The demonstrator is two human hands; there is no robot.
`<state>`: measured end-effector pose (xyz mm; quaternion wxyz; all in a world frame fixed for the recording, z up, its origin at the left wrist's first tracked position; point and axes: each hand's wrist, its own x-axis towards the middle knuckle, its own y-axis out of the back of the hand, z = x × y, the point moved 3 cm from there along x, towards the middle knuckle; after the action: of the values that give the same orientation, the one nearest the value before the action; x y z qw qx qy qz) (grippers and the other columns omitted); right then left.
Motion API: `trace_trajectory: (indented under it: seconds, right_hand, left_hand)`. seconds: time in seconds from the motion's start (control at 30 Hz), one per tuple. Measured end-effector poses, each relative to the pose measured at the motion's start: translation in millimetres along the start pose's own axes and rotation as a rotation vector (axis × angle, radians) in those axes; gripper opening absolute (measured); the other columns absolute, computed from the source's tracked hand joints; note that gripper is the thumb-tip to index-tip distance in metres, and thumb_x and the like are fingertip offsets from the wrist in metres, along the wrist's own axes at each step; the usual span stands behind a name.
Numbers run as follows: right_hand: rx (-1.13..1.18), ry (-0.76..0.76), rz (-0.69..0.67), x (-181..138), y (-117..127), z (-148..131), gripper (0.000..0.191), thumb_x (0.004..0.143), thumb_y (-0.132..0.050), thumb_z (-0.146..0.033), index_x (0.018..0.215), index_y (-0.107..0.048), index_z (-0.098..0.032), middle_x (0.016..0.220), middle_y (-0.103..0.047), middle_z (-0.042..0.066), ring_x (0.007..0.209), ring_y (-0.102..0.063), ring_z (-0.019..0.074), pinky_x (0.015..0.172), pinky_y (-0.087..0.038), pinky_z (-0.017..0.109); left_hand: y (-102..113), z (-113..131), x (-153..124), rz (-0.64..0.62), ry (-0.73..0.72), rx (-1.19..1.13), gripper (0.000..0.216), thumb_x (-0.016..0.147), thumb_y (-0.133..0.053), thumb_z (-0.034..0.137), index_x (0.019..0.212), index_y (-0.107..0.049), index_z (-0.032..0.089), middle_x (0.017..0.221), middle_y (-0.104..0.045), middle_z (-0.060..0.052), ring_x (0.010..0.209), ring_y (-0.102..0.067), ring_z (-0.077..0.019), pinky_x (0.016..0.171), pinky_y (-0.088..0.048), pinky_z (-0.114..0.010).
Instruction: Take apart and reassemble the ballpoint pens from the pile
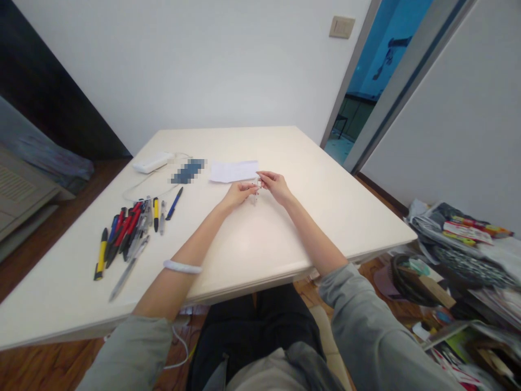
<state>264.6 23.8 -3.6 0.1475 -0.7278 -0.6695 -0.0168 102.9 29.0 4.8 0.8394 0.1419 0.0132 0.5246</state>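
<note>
Over the middle of the table, my left hand (240,193) and my right hand (275,186) come together with their fingertips pinched. Between them is a thin clear pen-like piece (256,199), partly hidden by the fingers, and both hands grip it. Its exact kind is too small to make out. Just behind the hands lies a creased sheet of white paper (234,171). To the left, a pile of red, blue and clear pens (129,228) rests on the tabletop. A yellow pen (156,214) and a blue pen (175,203) lie at the pile's right side.
A white box-shaped device (152,162) with a cable and a pixelated dark blue object (188,171) lie at the back left of the white table (325,217). A wall stands behind it. Bags and a basket (411,279) crowd the floor at right.
</note>
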Motion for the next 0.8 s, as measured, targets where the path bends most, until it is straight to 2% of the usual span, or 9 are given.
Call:
trace_trajectory:
  seconds: [0.2,0.37,0.53,0.8]
  right_hand:
    - [0.036,0.033,0.013,-4.5,-7.8,-2.2,0.034,0.07,-0.084,-0.044,0.091,-0.075,-0.018,0.082,-0.073,0.002,0.065,-0.061,0.0099,0.063,-0.05,0.024]
    - [0.022,0.093,0.026,-10.7,-11.8,-7.5,0.035,0.07,-0.084,-0.045,0.091,-0.076,-0.019,0.082,-0.076,0.003,0.073,-0.067,0.0132,0.071,-0.055,0.026]
    - [-0.025,0.116,-0.031,-16.7,-19.8,-9.8,0.036,0.069,-0.084,-0.047,0.089,-0.078,-0.018,0.081,-0.077,0.004,0.073,-0.069,0.0156,0.076,-0.058,0.031]
    - [-0.153,0.18,-0.106,-17.4,-24.1,-10.0,0.037,0.07,-0.082,-0.051,0.086,-0.08,-0.017,0.084,-0.077,0.005,0.078,-0.069,0.0183,0.08,-0.056,0.033]
  left_hand:
    - [4.5,3.4,-7.8,0.015,0.035,-0.006,0.044,0.066,-0.08,0.052,0.089,-0.081,0.016,0.079,-0.075,-0.008,0.046,-0.038,-0.008,0.048,-0.023,-0.026]
    - [9.7,7.6,-16.6,0.032,0.049,0.016,0.043,0.066,-0.08,0.052,0.09,-0.082,0.016,0.08,-0.076,-0.009,0.048,-0.042,-0.0088,0.049,-0.025,-0.025]
    - [11.7,13.1,-25.9,0.031,0.018,0.032,0.039,0.067,-0.082,0.05,0.087,-0.082,0.016,0.079,-0.077,-0.008,0.057,-0.054,-0.0129,0.05,-0.029,-0.025]
    - [13.8,15.1,-31.0,0.062,0.02,0.04,0.038,0.069,-0.082,0.05,0.085,-0.082,0.016,0.073,-0.075,-0.006,0.054,-0.049,-0.0113,0.05,-0.029,-0.026]
